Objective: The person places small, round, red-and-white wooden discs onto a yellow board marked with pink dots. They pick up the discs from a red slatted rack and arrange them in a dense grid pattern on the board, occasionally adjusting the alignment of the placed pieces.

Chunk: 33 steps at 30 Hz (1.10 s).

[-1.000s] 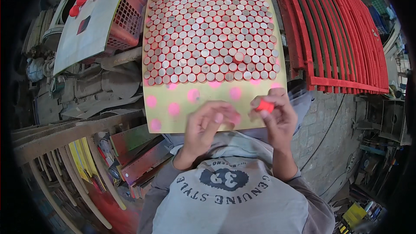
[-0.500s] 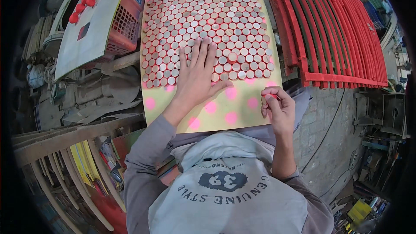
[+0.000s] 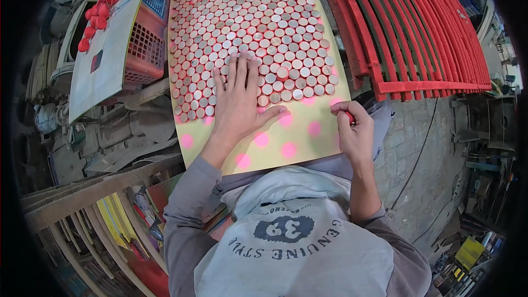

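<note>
A pale yellow board [image 3: 267,159] lies in front of me, its near end at my lap. Tightly packed round pieces [image 3: 247,22] with silvery-tan tops and red sides cover most of it, and pink round spots mark the bare near strip. One loose round piece [image 3: 282,73] sits on top of the others. My left hand [image 3: 237,93] lies flat on the near rows with fingers spread, thumb over the bare strip. Over the board's right edge, my right hand [image 3: 355,129] is closed around a small red piece [image 3: 350,117], mostly hidden by the fingers.
At the right stands a stack of red-painted slatted frames [image 3: 423,85]. On the left, a white panel [image 3: 104,60] carries several red round objects [image 3: 99,15] beside a pink plastic crate [image 3: 144,55]. A wooden slatted rack [image 3: 99,190] is at lower left. A cable crosses the paved floor [image 3: 410,148].
The view has shifted slightly, carrying the board a little left. My right hand has turned, its fingers curling further round the red piece. My left hand stays flat on the pieces.
</note>
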Each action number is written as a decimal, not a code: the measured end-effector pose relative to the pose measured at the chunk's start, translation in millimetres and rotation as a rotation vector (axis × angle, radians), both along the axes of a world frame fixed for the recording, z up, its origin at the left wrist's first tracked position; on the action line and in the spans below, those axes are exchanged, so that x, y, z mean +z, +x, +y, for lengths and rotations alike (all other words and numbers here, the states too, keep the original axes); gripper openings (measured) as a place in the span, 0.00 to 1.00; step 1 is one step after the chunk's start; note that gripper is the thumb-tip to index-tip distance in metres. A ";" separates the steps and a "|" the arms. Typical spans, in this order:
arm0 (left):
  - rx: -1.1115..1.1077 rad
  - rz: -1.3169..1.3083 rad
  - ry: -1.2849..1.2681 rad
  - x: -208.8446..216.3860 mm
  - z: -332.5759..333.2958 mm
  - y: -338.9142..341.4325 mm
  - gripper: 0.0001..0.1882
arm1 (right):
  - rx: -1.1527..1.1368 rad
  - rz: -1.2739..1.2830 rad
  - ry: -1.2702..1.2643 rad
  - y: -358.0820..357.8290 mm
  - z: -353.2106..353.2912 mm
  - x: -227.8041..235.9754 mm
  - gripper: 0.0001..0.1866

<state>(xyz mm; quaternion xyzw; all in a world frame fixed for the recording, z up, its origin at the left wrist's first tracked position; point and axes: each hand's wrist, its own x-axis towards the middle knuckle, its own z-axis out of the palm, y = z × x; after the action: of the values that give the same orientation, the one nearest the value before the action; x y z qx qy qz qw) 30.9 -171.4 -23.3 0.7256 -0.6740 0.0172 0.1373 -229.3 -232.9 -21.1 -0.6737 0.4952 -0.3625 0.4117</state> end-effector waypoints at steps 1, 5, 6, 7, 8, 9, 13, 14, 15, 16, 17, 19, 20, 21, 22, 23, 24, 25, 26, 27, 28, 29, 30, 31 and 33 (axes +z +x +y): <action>0.004 -0.020 -0.006 -2.1 -0.2 1.5 0.62 | -0.005 0.088 -0.134 2.6 -2.0 1.4 0.05; 0.022 -0.087 -0.008 -13.8 -2.4 4.5 0.62 | -0.051 0.190 -0.081 14.1 -8.7 13.6 0.07; 0.028 -0.101 -0.003 -14.1 -2.7 4.8 0.63 | -0.048 0.198 -0.086 15.7 -10.6 14.1 0.07; 0.026 -0.097 -0.004 -13.9 -2.8 4.9 0.64 | -0.044 0.205 -0.089 16.8 -11.2 14.2 0.08; 0.026 -0.094 -0.005 -13.3 -3.1 4.7 0.65 | -0.048 0.201 -0.081 17.1 -11.4 14.6 0.08; 0.026 -0.091 -0.006 -12.5 -3.1 4.4 0.66 | -0.051 0.196 -0.074 16.8 -11.7 15.3 0.08; 0.016 -0.013 -0.009 -3.1 0.3 1.1 0.72 | -0.031 0.195 -0.048 14.0 -8.7 15.8 0.09; 0.020 -0.023 -0.005 0.4 1.7 2.0 0.72 | -0.024 0.185 -0.045 13.1 -7.4 16.1 0.09; 0.024 -0.032 0.000 3.5 3.1 3.6 0.72 | -0.018 0.175 -0.042 12.1 -6.1 16.5 0.09; 0.030 -0.042 0.006 4.9 5.2 5.4 0.72 | -0.010 0.164 -0.038 11.1 -4.8 16.6 0.09; 0.026 -0.046 0.009 4.5 6.4 7.9 0.73 | -0.008 0.154 -0.047 9.4 -4.1 15.8 0.09; 0.019 -0.055 0.017 3.9 7.0 14.1 0.73 | -0.002 0.131 -0.065 6.6 -3.0 13.4 0.08; 0.023 -0.047 0.011 1.1 7.2 15.9 0.72 | 0.000 0.132 -0.052 6.4 -2.0 14.0 0.08; 0.027 -0.039 0.005 -4.3 7.3 17.4 0.71 | 0.002 0.133 -0.039 6.3 -0.9 15.2 0.08; 0.027 -0.030 -0.004 -7.4 6.5 17.9 0.71 | 0.000 0.135 -0.027 5.9 -0.6 16.1 0.08; 0.032 -0.033 0.005 -8.3 6.1 17.9 0.70 | 0.007 0.128 -0.026 5.7 -0.6 14.8 0.08; 0.036 -0.035 0.014 -8.6 5.7 17.5 0.69 | 0.014 0.121 -0.026 5.7 -0.4 12.4 0.08; 0.041 -0.038 0.023 -8.8 5.3 16.7 0.68 | 0.021 0.114 -0.024 5.6 -0.3 11.0 0.08; 0.043 -0.044 0.019 -8.7 5.0 16.2 0.68 | 0.029 0.119 -0.028 6.2 0.4 11.3 0.08; 0.045 -0.050 0.015 -8.6 4.9 15.8 0.67 | 0.037 0.123 -0.031 7.6 1.6 12.0 0.07; 0.047 -0.055 0.008 -8.2 4.2 15.7 0.66 | 0.044 0.129 -0.039 9.3 2.3 13.8 0.07; 0.045 -0.055 0.010 -8.9 4.0 16.0 0.67 | 0.061 0.135 -0.039 11.4 3.4 15.9 0.07; 0.044 -0.055 0.014 -10.6 4.1 16.5 0.68 | 0.078 0.141 -0.038 14.1 4.9 18.5 0.07; 0.043 -0.055 0.018 -11.4 4.6 17.2 0.68 | 0.095 0.147 -0.037 17.1 6.2 20.9 0.07; 0.043 -0.037 0.015 -10.9 5.1 18.3 0.69 | 0.167 0.151 -0.070 24.6 5.3 26.3 0.08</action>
<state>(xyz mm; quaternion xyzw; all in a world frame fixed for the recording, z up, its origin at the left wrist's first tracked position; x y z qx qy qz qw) 49.3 -166.2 -34.1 0.7406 -0.6607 0.0283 0.1192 -204.7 -227.6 5.2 -0.7519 0.4543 -0.2921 0.3782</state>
